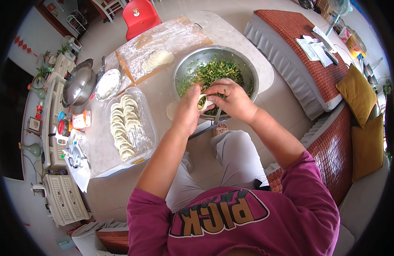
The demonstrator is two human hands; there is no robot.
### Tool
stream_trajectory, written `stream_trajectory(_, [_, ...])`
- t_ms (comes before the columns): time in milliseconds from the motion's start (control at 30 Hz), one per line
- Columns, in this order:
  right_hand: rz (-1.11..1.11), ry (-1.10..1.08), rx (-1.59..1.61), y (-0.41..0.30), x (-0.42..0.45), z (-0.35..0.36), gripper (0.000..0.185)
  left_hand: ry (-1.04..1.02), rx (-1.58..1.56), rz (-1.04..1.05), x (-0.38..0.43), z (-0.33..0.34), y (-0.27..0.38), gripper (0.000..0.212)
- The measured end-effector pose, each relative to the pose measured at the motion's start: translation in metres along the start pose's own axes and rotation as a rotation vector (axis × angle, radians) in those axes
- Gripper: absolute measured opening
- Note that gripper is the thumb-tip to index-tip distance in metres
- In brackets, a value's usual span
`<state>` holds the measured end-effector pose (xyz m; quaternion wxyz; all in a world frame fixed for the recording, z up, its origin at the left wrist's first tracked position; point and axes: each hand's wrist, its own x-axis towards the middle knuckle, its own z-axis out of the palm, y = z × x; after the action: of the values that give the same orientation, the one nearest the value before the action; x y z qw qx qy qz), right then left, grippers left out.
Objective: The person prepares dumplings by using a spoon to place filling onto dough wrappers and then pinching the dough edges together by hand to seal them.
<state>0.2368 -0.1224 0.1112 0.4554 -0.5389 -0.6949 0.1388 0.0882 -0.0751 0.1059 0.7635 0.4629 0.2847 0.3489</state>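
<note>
Over the near rim of a large metal bowl [253, 67], both my hands hold one dumpling wrapper [203, 103] folded around green filling. My left hand [188, 108] cups it from the left, and the fingers of my right hand [227, 97] pinch its edge. Chopped green and yellow filling [219, 72] lies in the bowl, where a metal utensil's handle [218, 116] leans on the near rim. A loose wrapper [172, 110] lies on the table left of the bowl. Two rows of folded dumplings [125, 123] lie in a floured plastic tray [153, 128]. Stacked wrappers [158, 60] rest on a floured wooden board [133, 44].
A bowl of flour [108, 84] and a large metal pan [78, 83] stand at the table's left. Jars [63, 127], a mug [77, 136] and a white plastic bag [80, 169] are near the left edge. A red chair [141, 19] stands beyond the board.
</note>
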Motion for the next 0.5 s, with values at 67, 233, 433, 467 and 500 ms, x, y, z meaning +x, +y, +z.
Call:
stream_trajectory(67, [0.05,-0.043,0.046,-0.004,0.001,-0.004,0.012,-0.033,-0.034,-0.004,0.001,-0.002,0.0,0.052])
stream_trajectory(233, [0.178,0.087,0.182,-0.007,0.002,-0.006,0.006,-0.103,0.151,0.193,-0.004,-0.007,-0.006,0.059])
stream_trajectory(433, [0.404,0.129,0.627,0.001,-0.002,0.001,0.006,0.067,0.392,0.551,-0.013,-0.004,-0.024,0.061])
stream_trajectory(467, [0.428,0.125,0.698,0.0,-0.002,0.002,0.007,0.073,0.413,0.581,-0.012,-0.006,-0.026,0.056])
stream_trajectory(500, [0.429,0.124,0.707,0.0,-0.002,0.002,0.007,0.077,0.432,0.611,-0.012,-0.006,-0.027,0.051])
